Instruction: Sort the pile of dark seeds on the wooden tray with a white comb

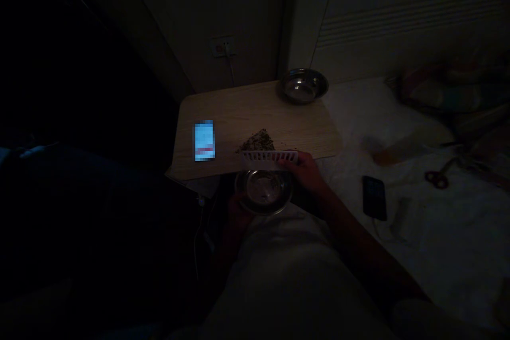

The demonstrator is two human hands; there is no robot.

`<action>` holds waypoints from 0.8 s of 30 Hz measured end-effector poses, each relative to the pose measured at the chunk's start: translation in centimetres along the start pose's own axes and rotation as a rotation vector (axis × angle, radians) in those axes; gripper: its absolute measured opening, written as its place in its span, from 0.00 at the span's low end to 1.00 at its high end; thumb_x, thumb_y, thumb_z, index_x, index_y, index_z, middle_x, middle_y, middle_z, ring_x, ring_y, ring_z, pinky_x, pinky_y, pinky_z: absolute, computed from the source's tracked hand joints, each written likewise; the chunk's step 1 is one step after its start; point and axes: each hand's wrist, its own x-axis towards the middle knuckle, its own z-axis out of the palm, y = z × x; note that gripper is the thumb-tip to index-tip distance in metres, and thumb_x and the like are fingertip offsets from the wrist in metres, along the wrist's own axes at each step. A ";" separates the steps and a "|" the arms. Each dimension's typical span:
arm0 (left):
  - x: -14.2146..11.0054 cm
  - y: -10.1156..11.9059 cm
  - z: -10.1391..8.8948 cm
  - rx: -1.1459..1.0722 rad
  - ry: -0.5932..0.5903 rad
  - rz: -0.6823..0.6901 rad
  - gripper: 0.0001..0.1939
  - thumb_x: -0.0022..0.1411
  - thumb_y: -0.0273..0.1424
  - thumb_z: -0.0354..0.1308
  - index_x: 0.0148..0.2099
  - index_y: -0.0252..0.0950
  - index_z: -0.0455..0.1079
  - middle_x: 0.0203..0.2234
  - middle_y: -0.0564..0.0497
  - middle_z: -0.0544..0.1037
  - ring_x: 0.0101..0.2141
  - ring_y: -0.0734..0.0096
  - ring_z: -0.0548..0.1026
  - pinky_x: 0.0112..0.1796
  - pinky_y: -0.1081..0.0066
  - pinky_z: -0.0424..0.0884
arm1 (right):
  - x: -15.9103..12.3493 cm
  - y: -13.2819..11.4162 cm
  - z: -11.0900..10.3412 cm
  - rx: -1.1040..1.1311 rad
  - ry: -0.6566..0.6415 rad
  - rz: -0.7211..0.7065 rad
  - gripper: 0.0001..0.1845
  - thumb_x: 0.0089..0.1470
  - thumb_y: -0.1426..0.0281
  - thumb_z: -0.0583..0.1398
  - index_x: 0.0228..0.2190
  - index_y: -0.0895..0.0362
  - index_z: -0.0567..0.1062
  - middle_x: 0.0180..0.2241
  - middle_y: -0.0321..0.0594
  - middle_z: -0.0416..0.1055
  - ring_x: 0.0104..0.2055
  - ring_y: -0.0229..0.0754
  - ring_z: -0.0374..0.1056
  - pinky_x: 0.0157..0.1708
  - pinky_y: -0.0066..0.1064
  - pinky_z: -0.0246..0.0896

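My right hand is closed on the right end of a white plastic strip with a row of slots, held along the front edge of the small wooden table. Just beyond the strip lies a heap of small dark bits, like seeds or dried leaves. Below the table edge, my left hand grips the left side of a metal bowl. A few dark bits show inside this bowl. Dim light hides most of the left fingers.
Another metal bowl stands at the table's back right corner. A lit phone lies at the left. On the white bedding to the right are a dark phone with a cable and scissors. A wall socket holds a plug.
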 end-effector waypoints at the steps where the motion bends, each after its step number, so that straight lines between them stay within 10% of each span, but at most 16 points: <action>1: 0.0 0.0 0.0 0.003 0.006 -0.013 0.08 0.46 0.28 0.60 0.32 0.32 0.75 0.26 0.47 0.80 0.33 0.59 0.78 0.39 0.63 0.72 | 0.0 -0.1 0.0 0.001 0.000 0.000 0.12 0.40 0.60 0.67 0.27 0.54 0.79 0.25 0.34 0.75 0.26 0.40 0.68 0.27 0.31 0.65; 24: 0.5 -0.1 -0.5 0.031 0.072 0.010 0.06 0.46 0.28 0.60 0.29 0.32 0.74 0.26 0.47 0.79 0.31 0.62 0.76 0.35 0.66 0.71 | -0.1 -0.2 -0.1 0.038 0.052 -0.004 0.12 0.40 0.61 0.68 0.27 0.55 0.79 0.25 0.34 0.76 0.26 0.40 0.69 0.28 0.31 0.65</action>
